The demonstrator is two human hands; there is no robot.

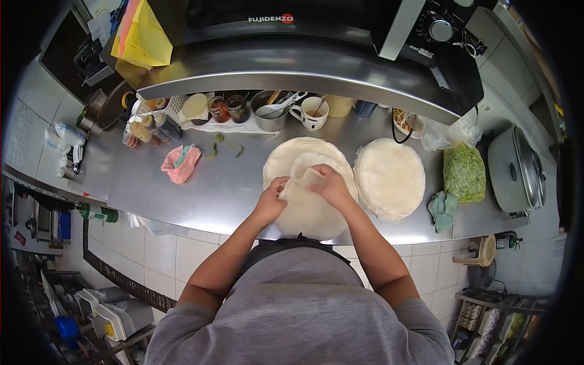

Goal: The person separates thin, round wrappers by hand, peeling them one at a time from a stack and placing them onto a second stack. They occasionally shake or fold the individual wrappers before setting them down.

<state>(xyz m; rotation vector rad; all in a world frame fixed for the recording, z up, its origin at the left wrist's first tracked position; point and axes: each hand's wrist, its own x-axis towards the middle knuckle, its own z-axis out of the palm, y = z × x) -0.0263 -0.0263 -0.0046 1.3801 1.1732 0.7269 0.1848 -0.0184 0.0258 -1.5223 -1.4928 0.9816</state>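
Note:
A thin, pale round wrapper sheet (313,213) hangs between my two hands, over a stack of similar round wrappers (283,152) on the steel counter. My left hand (272,199) pinches the sheet's left edge. My right hand (328,187) holds its upper right part, slightly blurred. The sheet's upper part is folded or crumpled between the hands, and its lower part reaches the counter's front edge. Just right of my right hand lies a second round stack (390,178) of pale wrappers.
A pink cloth (180,164) lies left on the counter (128,176). Jars, a metal pot (267,118) and a mug (314,114) line the back under a shelf with a microwave. At right are bagged greens (464,173), a green cloth (442,210) and a large cooker (514,170).

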